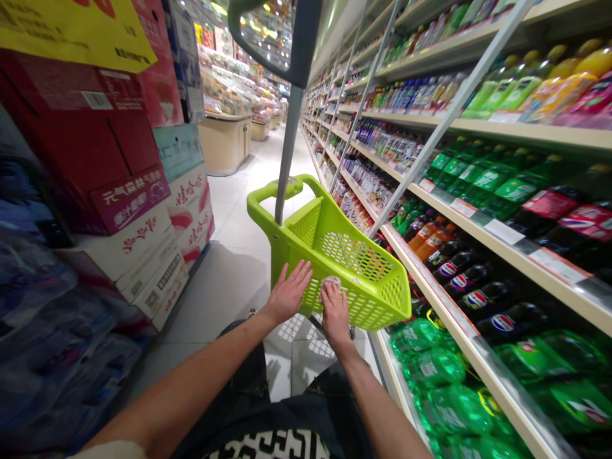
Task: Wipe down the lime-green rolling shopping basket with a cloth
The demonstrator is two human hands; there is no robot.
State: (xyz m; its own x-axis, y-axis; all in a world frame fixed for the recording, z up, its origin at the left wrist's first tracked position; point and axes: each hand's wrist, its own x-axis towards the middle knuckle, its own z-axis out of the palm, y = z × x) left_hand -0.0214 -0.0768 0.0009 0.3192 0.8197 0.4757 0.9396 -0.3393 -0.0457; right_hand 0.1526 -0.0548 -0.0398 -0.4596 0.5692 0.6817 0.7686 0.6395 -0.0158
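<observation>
A lime-green plastic shopping basket on wheels [377,303] stands in the aisle before me, with perforated sides and a long grey pull handle [289,140] rising from its left end. My left hand [290,292] lies flat against the near outer wall, fingers stretched out and nothing in them. To its right, my right hand [335,311] presses a crumpled pale cloth [331,285] onto the same wall, just below the rim. Its fingers cover most of the cloth. Through the holes, the basket's inside shows only in part.
Shelves of drink bottles [516,182] run along the right, close to the basket. Stacked drink cartons [157,255] and wrapped bottle packs [57,344] line the left. A tiled floor [234,210] leads back to a display counter [224,143].
</observation>
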